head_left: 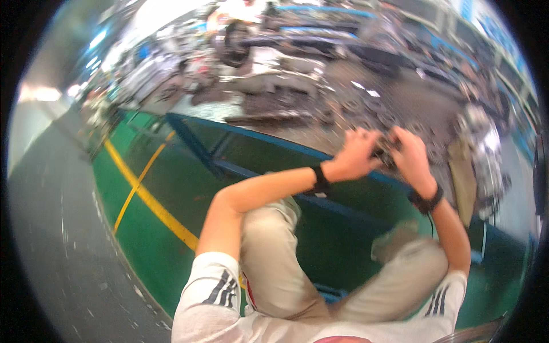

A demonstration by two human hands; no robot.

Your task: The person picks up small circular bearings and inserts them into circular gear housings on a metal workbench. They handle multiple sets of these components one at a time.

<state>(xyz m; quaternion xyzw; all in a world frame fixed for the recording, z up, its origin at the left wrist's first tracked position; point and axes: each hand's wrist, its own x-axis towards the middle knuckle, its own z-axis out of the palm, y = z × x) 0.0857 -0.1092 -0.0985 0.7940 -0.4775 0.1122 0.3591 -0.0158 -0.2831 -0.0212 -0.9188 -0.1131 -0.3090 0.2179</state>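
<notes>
Two hands, the left hand (359,154) and the right hand (410,155), have fingers closed around one small dark part (385,154) at the table's (263,138) near edge; its handling seems unfinished. Farther, blurred round parts (351,106) lie loose.

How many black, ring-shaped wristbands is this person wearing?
2. One black, ring-shaped wristband is just behind the left hand; the other black wristband is just behind the right hand. Both wrists show, so none seems hidden there.
</notes>
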